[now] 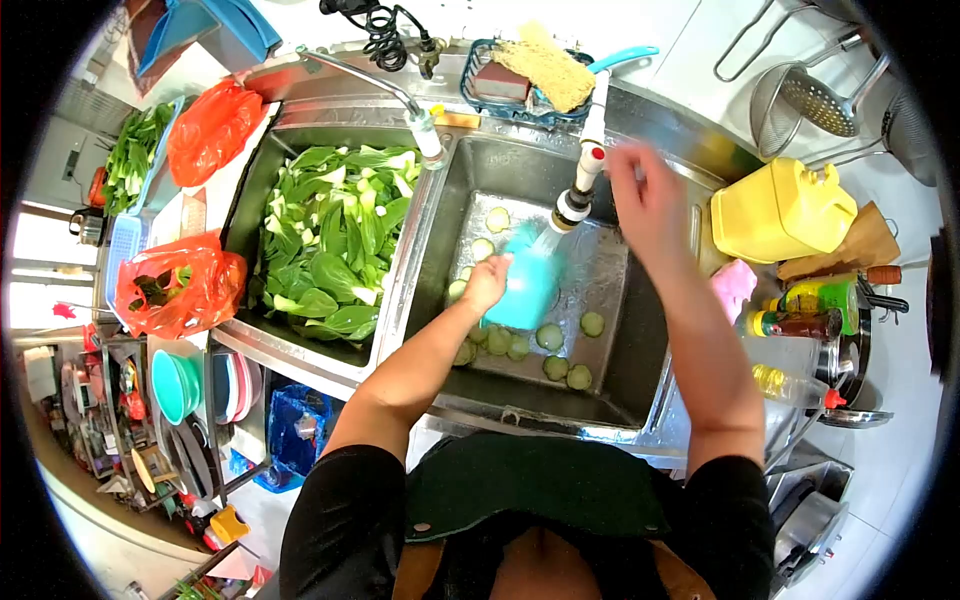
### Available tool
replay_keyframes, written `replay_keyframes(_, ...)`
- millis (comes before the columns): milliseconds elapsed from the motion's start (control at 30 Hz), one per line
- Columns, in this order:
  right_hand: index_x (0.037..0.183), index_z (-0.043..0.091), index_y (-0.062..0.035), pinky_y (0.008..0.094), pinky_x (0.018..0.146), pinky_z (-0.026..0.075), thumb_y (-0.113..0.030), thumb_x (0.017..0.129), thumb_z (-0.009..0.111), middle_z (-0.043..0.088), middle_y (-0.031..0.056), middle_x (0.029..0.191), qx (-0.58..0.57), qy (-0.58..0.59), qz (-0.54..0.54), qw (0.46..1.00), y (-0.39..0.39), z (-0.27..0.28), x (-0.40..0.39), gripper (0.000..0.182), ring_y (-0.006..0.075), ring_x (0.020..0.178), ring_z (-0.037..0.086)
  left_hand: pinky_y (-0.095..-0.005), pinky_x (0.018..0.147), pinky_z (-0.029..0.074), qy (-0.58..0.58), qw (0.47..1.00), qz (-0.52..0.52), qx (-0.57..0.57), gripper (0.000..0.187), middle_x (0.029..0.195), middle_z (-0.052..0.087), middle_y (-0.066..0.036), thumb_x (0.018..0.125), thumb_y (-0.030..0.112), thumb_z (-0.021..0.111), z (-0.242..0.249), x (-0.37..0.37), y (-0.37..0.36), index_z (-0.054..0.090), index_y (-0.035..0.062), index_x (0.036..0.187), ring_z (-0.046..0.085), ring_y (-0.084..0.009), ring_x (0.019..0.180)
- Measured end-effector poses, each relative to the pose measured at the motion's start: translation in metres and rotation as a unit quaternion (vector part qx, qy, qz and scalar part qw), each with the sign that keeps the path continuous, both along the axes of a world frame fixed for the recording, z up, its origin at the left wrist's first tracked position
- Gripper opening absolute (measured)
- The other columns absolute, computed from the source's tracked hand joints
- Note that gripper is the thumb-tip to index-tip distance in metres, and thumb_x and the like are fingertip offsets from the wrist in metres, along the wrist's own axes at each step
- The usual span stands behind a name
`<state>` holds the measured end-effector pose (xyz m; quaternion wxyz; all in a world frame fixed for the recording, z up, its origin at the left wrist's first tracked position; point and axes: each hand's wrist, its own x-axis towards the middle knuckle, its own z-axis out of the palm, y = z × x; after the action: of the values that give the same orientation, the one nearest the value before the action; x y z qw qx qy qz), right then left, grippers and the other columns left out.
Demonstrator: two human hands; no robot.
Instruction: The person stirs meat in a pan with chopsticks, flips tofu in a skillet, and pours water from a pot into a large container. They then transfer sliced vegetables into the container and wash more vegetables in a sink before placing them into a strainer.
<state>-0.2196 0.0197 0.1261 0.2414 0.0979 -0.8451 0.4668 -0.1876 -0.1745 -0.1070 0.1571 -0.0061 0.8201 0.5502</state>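
Clenched around the lower left edge of the turquoise cutting board (527,283), the left hand (487,283) holds it tilted inside the right sink basin (640,330), its long axis running from about 7 o'clock up to 1 o'clock toward the tap nozzle (572,207). Water from that nozzle strikes the board's upper end, so the board lies directly at 3 o'clock from the gripping hand and just below the spout. The right hand (648,205) hovers blurred at 2 o'clock of the board, beside the tap body, apart from the board; whether its fingers close on anything I cannot tell. Cucumber slices (550,337) lie scattered on the basin floor around the board, mostly at 6 o'clock. Further out, at 9 o'clock, the left basin holds leafy greens (330,245), and a yellow jug (780,210) stands at 3 o'clock on the counter.
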Motion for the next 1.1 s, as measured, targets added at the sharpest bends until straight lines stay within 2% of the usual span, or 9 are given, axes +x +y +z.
replay_keyframes(167, 0.105, 0.054, -0.0144, 0.0343, 0.072, 0.043, -0.015, 0.072, 0.055, 0.057, 0.0126, 0.088, 0.348, 0.207, -0.148, 0.903, -0.027, -0.004, -0.136, 0.033, 0.0268, 0.083, 0.054, -0.0287, 0.051, 0.039, -0.001, 0.956, 0.274, 0.102, 0.036, 0.059, 0.052, -0.006, 0.087, 0.031, 0.045, 0.013, 0.012, -0.028, 0.051, -0.0002, 0.069, 0.045, -0.0140, 0.054)
replay_keyframes(233, 0.113, 0.050, -0.0214, 0.0364, 0.066, 0.044, -0.015, 0.070, 0.053, 0.056, 0.0124, 0.084, 0.459, -0.053, -0.121, 0.878, -0.029, -0.011, -0.151, 0.044, 0.0282, 0.076, 0.053, -0.0260, 0.050, 0.038, -0.074, 0.920, 0.331, 0.194, 0.036, 0.061, 0.049, -0.001, 0.087, 0.034, 0.045, 0.011, 0.016, -0.041, 0.050, 0.0032, 0.069, 0.042, -0.0098, 0.055)
replay_keyframes(433, 0.114, 0.049, -0.0194, 0.0398, 0.060, 0.042, -0.012, 0.068, 0.053, 0.053, 0.0124, 0.078, 0.316, 0.058, 0.017, 0.947, -0.038, 0.025, -0.050, 0.046, 0.0280, 0.072, 0.052, -0.0277, 0.061, 0.044, -0.125, 0.895, 0.375, 0.207, 0.036, 0.078, 0.055, -0.008, 0.085, 0.037, 0.046, 0.025, 0.025, -0.048, 0.050, 0.0013, 0.083, 0.050, -0.0150, 0.063)
replay_keyframes(600, 0.115, 0.048, -0.0165, 0.0410, 0.063, 0.041, -0.016, 0.073, 0.054, 0.051, 0.0169, 0.091, 0.162, -0.187, 0.112, 0.962, -0.051, -0.159, 0.085, 0.042, 0.0308, 0.072, 0.051, -0.0302, 0.063, 0.045, -0.153, 0.874, 0.360, 0.288, 0.038, 0.081, 0.056, -0.009, 0.085, 0.038, 0.045, 0.036, 0.024, -0.038, 0.049, 0.0003, 0.088, 0.052, -0.0162, 0.067)
replay_keyframes(667, 0.113, 0.047, -0.0111, 0.0406, 0.067, 0.043, -0.021, 0.075, 0.054, 0.055, 0.0198, 0.092, 0.127, -0.063, -0.028, 0.990, -0.080, -0.187, 0.070, 0.040, 0.0322, 0.077, 0.054, -0.0327, 0.065, 0.046, -0.151, 0.897, 0.329, 0.253, 0.040, 0.085, 0.055, -0.012, 0.085, 0.039, 0.044, 0.034, 0.021, -0.034, 0.049, -0.0004, 0.089, 0.053, -0.0182, 0.072)
replay_keyframes(733, 0.103, 0.052, -0.0055, 0.0375, 0.067, 0.045, -0.026, 0.075, 0.053, 0.059, 0.0198, 0.084, -0.145, -0.471, 0.030, 0.869, -0.068, -0.209, 0.025, 0.034, 0.0319, 0.077, 0.058, -0.0365, 0.069, 0.047, -0.137, 0.929, 0.263, 0.220, 0.042, 0.091, 0.055, -0.015, 0.087, 0.039, 0.040, 0.026, 0.018, -0.042, 0.048, -0.0017, 0.096, 0.055, -0.0210, 0.079)
replay_keyframes(767, 0.090, 0.056, -0.0022, 0.0348, 0.063, 0.046, -0.024, 0.076, 0.051, 0.060, 0.0175, 0.074, -0.041, -0.393, -0.111, 0.912, -0.060, -0.275, 0.009, 0.027, 0.0302, 0.070, 0.059, -0.0375, 0.071, 0.047, -0.147, 0.916, 0.250, 0.276, 0.043, 0.094, 0.055, -0.015, 0.088, 0.037, 0.038, 0.042, 0.015, -0.040, 0.047, -0.0024, 0.103, 0.055, -0.0222, 0.081)
replay_keyframes(833, 0.086, 0.057, -0.0023, 0.0363, 0.065, 0.046, -0.021, 0.075, 0.051, 0.060, 0.0176, 0.075, 0.077, -0.384, 0.022, 0.920, -0.031, -0.301, 0.014, 0.022, 0.0309, 0.068, 0.058, -0.0386, 0.075, 0.046, -0.167, 0.899, 0.266, 0.306, 0.045, 0.098, 0.054, -0.016, 0.088, 0.037, 0.037, 0.064, 0.012, -0.031, 0.044, -0.0031, 0.108, 0.055, -0.0240, 0.086)
replay_keyframes(1100, 0.100, 0.056, -0.0086, 0.0361, 0.071, 0.044, -0.013, 0.078, 0.050, 0.051, 0.0151, 0.088, 0.019, -0.264, 0.002, 0.964, -0.050, -0.193, 0.076, 0.023, 0.0281, 0.080, 0.052, -0.0431, 0.078, 0.046, -0.241, 0.836, 0.354, 0.342, 0.045, 0.108, 0.049, -0.017, 0.089, 0.035, 0.034, 0.041, 0.015, -0.005, 0.039, -0.0019, 0.113, 0.053, -0.0283, 0.093)
